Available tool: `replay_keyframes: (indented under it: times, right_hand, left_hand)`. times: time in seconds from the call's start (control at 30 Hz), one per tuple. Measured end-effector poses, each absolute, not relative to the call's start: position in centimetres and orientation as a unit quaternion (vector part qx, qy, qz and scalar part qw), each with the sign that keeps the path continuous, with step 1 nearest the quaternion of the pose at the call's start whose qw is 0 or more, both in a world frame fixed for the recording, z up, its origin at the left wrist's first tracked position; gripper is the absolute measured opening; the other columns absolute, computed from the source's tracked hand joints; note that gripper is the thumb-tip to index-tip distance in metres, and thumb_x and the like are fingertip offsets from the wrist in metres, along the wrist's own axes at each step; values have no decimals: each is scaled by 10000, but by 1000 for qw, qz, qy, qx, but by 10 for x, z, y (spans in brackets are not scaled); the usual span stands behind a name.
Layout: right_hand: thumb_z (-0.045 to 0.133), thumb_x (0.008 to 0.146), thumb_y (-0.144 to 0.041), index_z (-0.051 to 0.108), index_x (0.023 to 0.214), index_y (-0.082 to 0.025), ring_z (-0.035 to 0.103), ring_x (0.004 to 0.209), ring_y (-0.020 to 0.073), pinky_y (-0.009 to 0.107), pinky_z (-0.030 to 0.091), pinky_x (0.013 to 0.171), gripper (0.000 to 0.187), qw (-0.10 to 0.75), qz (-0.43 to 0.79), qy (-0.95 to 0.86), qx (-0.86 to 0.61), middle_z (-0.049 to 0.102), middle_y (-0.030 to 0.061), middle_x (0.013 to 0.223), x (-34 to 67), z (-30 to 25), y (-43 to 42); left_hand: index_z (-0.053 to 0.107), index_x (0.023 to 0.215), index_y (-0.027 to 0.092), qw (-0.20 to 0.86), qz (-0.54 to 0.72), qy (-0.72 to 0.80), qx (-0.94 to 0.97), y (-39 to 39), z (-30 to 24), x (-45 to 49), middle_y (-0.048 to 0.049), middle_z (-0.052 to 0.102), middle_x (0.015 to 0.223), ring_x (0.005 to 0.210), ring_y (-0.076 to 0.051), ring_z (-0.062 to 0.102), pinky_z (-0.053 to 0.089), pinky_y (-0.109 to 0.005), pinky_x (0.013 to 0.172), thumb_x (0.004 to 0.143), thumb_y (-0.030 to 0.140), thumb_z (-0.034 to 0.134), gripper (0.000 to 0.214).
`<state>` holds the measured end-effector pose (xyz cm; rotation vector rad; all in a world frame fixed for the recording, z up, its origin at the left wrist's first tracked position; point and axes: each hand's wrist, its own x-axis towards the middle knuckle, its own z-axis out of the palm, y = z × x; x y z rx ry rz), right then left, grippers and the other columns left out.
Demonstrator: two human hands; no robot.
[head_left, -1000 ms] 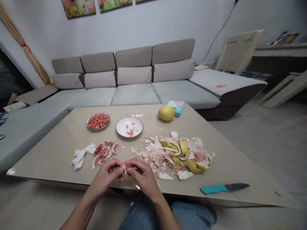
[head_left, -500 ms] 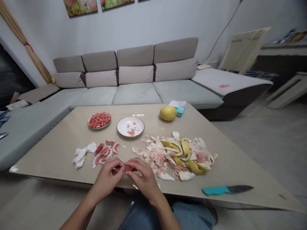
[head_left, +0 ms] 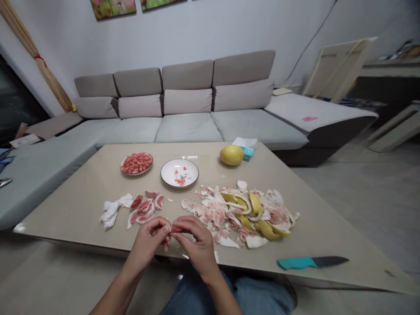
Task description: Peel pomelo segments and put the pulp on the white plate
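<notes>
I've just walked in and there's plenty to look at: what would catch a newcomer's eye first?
Most likely the heap of yellow and pale peel, right of the middle of the table, with a whole yellow fruit behind it. Next, the teal-handled knife lying by the near edge, on the right. At front centre, the left hand and right hand meet at a small pinkish piece.

Home living room with sofa [head_left: 183,127]

held piece [head_left: 176,229]: reddish | segments [head_left: 145,208]: pink | whole fruit [head_left: 231,155]: yellow | knife handle [head_left: 297,263]: teal
</notes>
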<state>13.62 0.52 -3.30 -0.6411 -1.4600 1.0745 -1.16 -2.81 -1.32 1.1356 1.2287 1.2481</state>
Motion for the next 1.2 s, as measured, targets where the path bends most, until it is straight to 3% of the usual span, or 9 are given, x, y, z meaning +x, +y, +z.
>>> replay_keyframes:
  times: [0.17, 0.33, 0.7, 0.93, 1.2]
  right_hand:
    - [756, 773, -255, 710, 1056, -267, 636, 964, 192, 287, 565, 803, 287, 504, 558, -611, -248, 635, 58, 1074, 141, -30, 7]
    - [693, 836, -286, 731, 979, -242, 636, 918, 182, 267, 543, 780, 155, 479, 566, -618, -260, 663, 52, 968, 143, -29, 8]
    - [738, 787, -375, 740, 885, -237, 642, 861, 196, 294, 543, 777, 169, 499, 603, -575, -236, 683, 52, 914, 143, -37, 11]
    - [744, 782, -379, 758, 947, -253, 648, 706, 148, 275, 549, 706, 208, 460, 684, -515, -234, 710, 20, 859, 142, -36, 10]
    - [795, 714, -401, 776, 885, -214, 645, 638, 141, 280, 565, 651, 254, 436, 717, -480, -256, 727, 19, 797, 141, -35, 9]
  left_hand:
    - [612, 680, 168, 365, 502, 546, 563, -30, 1, -11, -14, 581, 715, 613, -131, 529, 435, -229, 560, 853, 307, 603, 222]
    - [643, 723, 175, 293, 450, 560, 632, -32, 7, -11, -40, 616, 760, 723, -165, 560, 415, -237, 609, 865, 221, 574, 164]
    - [603, 713, 166, 508, 494, 493, 505, -31, -2, -14, 13, 535, 621, 534, -113, 489, 426, -218, 496, 850, 388, 616, 262]
    - [608, 718, 154, 519, 475, 501, 504, -32, 1, -16, 18, 542, 607, 517, -95, 483, 409, -209, 507, 853, 388, 619, 270]
    - [570, 700, 158, 526, 447, 494, 529, -28, 3, -23, 24, 531, 617, 529, -89, 477, 392, -198, 502, 851, 392, 623, 283]
